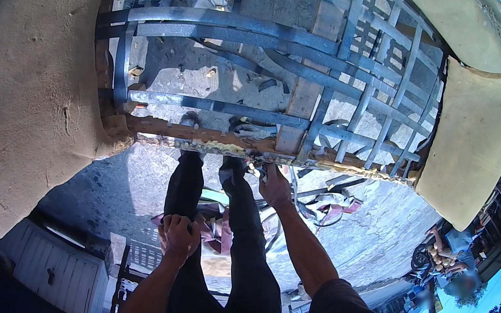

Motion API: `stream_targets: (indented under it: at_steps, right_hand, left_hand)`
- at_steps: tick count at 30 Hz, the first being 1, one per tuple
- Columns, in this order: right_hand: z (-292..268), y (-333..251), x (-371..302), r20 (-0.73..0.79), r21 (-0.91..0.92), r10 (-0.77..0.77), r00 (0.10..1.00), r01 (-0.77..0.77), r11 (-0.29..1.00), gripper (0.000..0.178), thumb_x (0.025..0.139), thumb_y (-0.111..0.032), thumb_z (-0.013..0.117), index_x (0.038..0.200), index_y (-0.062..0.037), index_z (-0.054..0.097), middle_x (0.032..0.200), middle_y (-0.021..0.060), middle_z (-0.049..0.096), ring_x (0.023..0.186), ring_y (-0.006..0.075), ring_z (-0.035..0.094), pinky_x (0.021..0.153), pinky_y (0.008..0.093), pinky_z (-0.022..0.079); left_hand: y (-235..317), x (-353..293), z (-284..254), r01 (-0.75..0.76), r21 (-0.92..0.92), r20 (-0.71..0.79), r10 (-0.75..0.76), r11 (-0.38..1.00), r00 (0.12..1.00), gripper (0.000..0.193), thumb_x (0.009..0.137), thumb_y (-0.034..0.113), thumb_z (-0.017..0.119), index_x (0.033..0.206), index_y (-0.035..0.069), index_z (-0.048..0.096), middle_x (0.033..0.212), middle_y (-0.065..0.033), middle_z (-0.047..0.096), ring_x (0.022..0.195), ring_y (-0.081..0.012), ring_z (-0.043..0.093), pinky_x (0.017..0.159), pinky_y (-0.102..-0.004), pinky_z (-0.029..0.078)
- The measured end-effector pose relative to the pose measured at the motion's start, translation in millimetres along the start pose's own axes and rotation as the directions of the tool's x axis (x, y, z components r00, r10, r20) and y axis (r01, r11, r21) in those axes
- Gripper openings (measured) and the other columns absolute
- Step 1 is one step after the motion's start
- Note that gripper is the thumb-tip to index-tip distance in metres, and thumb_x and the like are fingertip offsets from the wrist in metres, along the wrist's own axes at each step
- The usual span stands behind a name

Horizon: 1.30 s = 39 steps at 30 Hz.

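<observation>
A sofa frame with dark elastic webbing (232,20) woven across its seat stands in front of me. Its wooden front rail (201,135) has torn, yellowish remnants along the edge. Just below that rail, right of its middle, is my right hand (275,189), with the fingers curled; the rail and the hand itself hide what they grip. My left hand (179,235) lies against my left leg, its fingers bent round, and a small dark patch shows by the thumb. Whether that patch is an object or trouser cloth is unclear.
Thick beige foam covers the left arm (34,76), and yellow foam pads the right arm (473,139). Strips and maroon fabric scraps (330,210) lie on the concrete floor (377,222) around my feet. A white cabinet (53,266) stands lower left. People sit far right.
</observation>
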State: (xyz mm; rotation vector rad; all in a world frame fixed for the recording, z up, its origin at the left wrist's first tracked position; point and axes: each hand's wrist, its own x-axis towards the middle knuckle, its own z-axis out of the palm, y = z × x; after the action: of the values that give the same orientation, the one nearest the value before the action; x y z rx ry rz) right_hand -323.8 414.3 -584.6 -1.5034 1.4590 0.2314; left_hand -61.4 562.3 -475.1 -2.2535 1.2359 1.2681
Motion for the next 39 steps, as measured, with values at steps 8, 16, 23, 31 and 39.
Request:
stream_targets:
  at_steps: [8,16,23,31,39]
  right_hand:
    - [-33,-18,-92,0.353,-0.021,0.322,0.878,-0.336,0.941,0.077,0.082,-0.016,0.067,0.152,-0.0039,0.039,0.134,0.0298,0.057,0.126,0.0484,0.058,0.103,0.0525,0.050]
    - [-70,-60,-66,0.517,0.196,0.419,0.747,-0.580,0.791,0.064,0.092,-0.017,0.072,0.147,-0.0042,0.042,0.104,0.0090,0.063,0.086,0.0188,0.063,0.064,0.0377,0.057]
    - [-98,-82,10,0.685,0.285,0.475,0.553,-0.803,0.524,0.028,0.084,-0.001,0.059,0.111,0.0045,0.059,0.107,0.0160,0.064,0.100,0.0302,0.066,0.077,0.0755,0.057]
    - [-100,-116,57,0.573,0.188,0.566,0.593,-0.767,0.613,0.024,0.088,-0.015,0.065,0.102,0.0044,0.062,0.097,0.0196,0.066,0.089,0.0352,0.070,0.079,0.0603,0.059]
    - [-1,-58,-35,-0.210,0.027,0.164,0.964,-0.162,0.986,0.034,0.096,-0.019,0.063,0.120,-0.0007,0.046,0.093,0.0349,0.068,0.087,0.0568,0.066,0.075,0.0622,0.054]
  left_hand:
    - [2,0,-3,-0.007,-0.011,-0.042,0.006,1.000,0.999,0.025,0.090,0.030,0.064,0.091,0.006,0.071,0.105,-0.0125,0.068,0.116,-0.0341,0.058,0.098,-0.0546,0.044]
    - [0,1,0,0.023,-0.051,-0.087,-0.028,0.998,0.996,0.025,0.090,0.029,0.063,0.087,0.006,0.069,0.103,-0.0120,0.068,0.114,-0.0335,0.059,0.095,-0.0550,0.045]
    - [-9,2,13,0.067,-0.122,-0.142,-0.084,0.990,0.986,0.027,0.090,0.029,0.060,0.085,0.005,0.070,0.101,-0.0125,0.069,0.112,-0.0335,0.060,0.095,-0.0533,0.046]
    - [-11,-1,9,0.078,-0.131,-0.120,-0.094,0.988,0.988,0.027,0.090,0.029,0.061,0.086,0.004,0.072,0.101,-0.0131,0.070,0.110,-0.0332,0.061,0.095,-0.0532,0.046]
    - [-38,5,-21,-0.120,0.006,-0.092,0.120,0.993,0.989,0.022,0.088,0.027,0.063,0.084,0.006,0.070,0.099,-0.0129,0.070,0.106,-0.0359,0.063,0.093,-0.0554,0.048]
